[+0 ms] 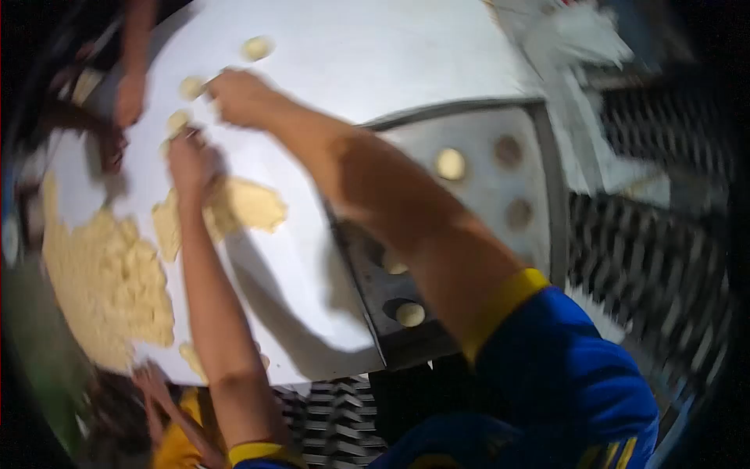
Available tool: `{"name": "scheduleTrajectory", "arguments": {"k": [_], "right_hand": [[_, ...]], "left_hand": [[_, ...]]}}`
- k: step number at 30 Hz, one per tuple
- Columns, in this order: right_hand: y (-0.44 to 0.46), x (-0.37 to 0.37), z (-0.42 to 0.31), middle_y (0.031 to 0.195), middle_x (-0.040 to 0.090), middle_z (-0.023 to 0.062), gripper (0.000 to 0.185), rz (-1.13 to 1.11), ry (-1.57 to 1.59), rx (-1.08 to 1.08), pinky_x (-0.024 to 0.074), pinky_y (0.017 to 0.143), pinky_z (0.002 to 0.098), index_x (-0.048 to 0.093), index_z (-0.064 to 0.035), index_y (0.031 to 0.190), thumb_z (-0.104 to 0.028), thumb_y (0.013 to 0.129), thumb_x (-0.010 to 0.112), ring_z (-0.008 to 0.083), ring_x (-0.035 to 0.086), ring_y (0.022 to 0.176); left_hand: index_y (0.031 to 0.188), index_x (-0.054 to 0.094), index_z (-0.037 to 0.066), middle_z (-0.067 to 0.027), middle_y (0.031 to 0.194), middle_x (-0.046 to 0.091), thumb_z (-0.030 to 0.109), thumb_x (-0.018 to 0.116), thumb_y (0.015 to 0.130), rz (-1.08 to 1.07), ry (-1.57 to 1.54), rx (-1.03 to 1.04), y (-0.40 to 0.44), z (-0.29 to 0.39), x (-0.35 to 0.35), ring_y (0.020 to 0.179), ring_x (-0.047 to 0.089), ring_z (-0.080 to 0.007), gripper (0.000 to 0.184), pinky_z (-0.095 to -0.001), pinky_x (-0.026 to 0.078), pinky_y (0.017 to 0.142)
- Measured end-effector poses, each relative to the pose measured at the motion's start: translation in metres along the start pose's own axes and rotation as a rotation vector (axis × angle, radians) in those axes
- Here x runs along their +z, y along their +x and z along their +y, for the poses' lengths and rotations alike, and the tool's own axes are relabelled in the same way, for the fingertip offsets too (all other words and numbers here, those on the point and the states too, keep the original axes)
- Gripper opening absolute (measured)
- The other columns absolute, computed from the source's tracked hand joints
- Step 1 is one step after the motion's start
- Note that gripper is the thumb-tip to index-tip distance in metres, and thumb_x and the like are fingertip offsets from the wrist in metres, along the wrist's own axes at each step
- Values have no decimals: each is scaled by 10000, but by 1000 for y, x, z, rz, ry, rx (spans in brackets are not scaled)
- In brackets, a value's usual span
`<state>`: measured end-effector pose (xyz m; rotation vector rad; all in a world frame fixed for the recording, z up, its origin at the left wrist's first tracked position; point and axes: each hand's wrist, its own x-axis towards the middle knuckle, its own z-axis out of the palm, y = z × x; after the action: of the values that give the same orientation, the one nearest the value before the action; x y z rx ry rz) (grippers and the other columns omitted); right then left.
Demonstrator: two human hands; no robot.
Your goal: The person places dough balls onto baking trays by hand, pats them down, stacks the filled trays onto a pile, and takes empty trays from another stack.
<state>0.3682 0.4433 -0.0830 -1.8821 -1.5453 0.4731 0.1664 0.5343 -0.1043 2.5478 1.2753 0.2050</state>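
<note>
Both my hands reach over a white table (pixel 289 168), somewhat blurred by motion. My left hand (pixel 192 162) has its fingers curled in at a pale dough round (pixel 179 120), beside a torn sheet of rolled dough (pixel 246 205). Farther up, my right hand (pixel 238 98) is closed, its fingertips pinching the edge of another dough round (pixel 191 87). A third dough round, blurred, lies above it on the table. Under my right forearm is a dark-rimmed metal baking tray (pixel 469 129), with several dough rounds on it, one near its middle (pixel 451 164).
A large rough sheet of dough (pixel 109 289) covers the table's left side. Another person's hand (pixel 130 100) hangs at the upper left edge. A person in yellow (pixel 183 430) has hands at the lower left edge. Dark patterned matting (pixel 656 266) lies at right.
</note>
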Motion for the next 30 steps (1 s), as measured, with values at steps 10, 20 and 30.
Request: {"name": "scheduleTrajectory", "arguments": {"k": [10, 20, 30], "right_hand": [[-368, -200, 15, 1202, 719, 106, 437, 578, 480, 393, 632, 840, 299, 729, -37, 1344, -125, 933, 851, 171, 746, 1018], [-560, -236, 33, 1310, 672, 166, 472, 429, -49, 845, 622, 992, 470, 717, -115, 1356, -199, 910, 849, 368, 727, 1157], [-570, -205, 54, 1342, 622, 156, 505, 483, 9, 817, 572, 1084, 486, 682, -135, 1401, -248, 934, 835, 376, 648, 1273]], "left_hand": [[1411, 660, 42, -106, 1376, 683, -40, 725, 929, -115, -566, 544, -90, 286, -64, 1316, 654, -259, 493, -390, 585, 1060], [1344, 656, 87, -169, 1341, 614, -62, 733, 847, -506, -340, 1153, -158, 467, 75, 1206, 603, -433, 525, -503, 550, 1076], [1343, 669, 63, -189, 1375, 607, -17, 740, 841, -590, -349, 1136, -152, 489, 81, 1283, 574, -445, 513, -497, 500, 1139]]}}
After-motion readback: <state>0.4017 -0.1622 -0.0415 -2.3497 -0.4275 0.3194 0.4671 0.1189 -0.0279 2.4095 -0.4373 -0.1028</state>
